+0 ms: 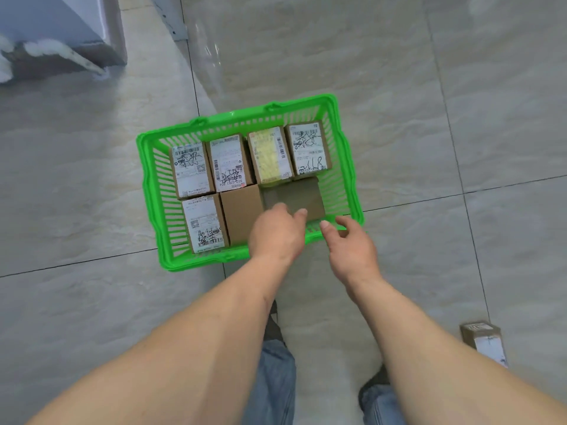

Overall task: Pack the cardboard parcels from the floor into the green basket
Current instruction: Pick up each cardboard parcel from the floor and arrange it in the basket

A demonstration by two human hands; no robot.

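The green basket stands on the tiled floor and holds several cardboard parcels. A back row of labelled parcels fills its far side. In the front row lie a labelled parcel, a plain brown one and another plain brown parcel at the front right. My left hand rests over the front row with fingertips on that right-hand parcel, fingers spread. My right hand hovers at the basket's front right corner, fingers apart and holding nothing. One more parcel lies on the floor at the lower right.
A grey cabinet base with white debris stands at the top left. A metal bracket sits on the floor behind the basket. My jeans-clad legs are below the arms.
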